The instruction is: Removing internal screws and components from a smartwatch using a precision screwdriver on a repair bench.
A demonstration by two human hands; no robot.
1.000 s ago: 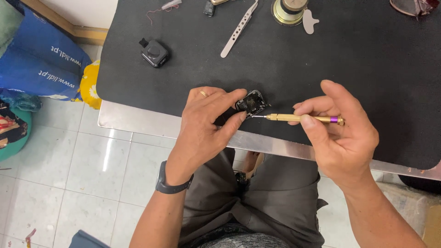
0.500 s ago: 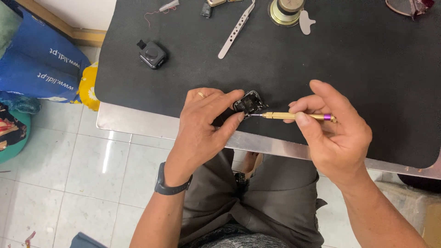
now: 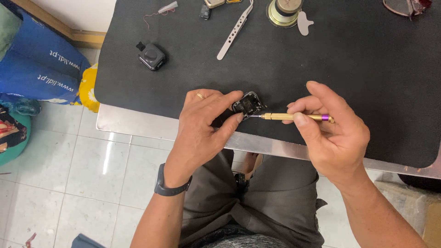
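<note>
A small, dark, squarish device (image 3: 248, 103) with its casing open lies near the front edge of the table (image 3: 358, 59), on the black mat that covers it. The left hand (image 3: 206, 124) is closed around it, thumb and forefinger pinching its sides, apparently to keep it from sliding or turning. The right hand (image 3: 333, 133) grips a slim brass-coloured precision screwdriver (image 3: 294, 117) with a purple end, held almost level; its fine tip meets the right edge of the device, and the fingers bunch round the shaft as they would for delicate turning. The two hands sit close together, each clamped on its own thing, with the work kept just above the person's lap.

Farther back on the mat, well apart from the hands, lie a second small black module (image 3: 151, 56), a pair of pale tweezers (image 3: 235, 31), a round metal tin (image 3: 283, 11) and a small white pick (image 3: 303, 23). A blue bag (image 3: 41, 69) rests on the tiled floor to the left.
</note>
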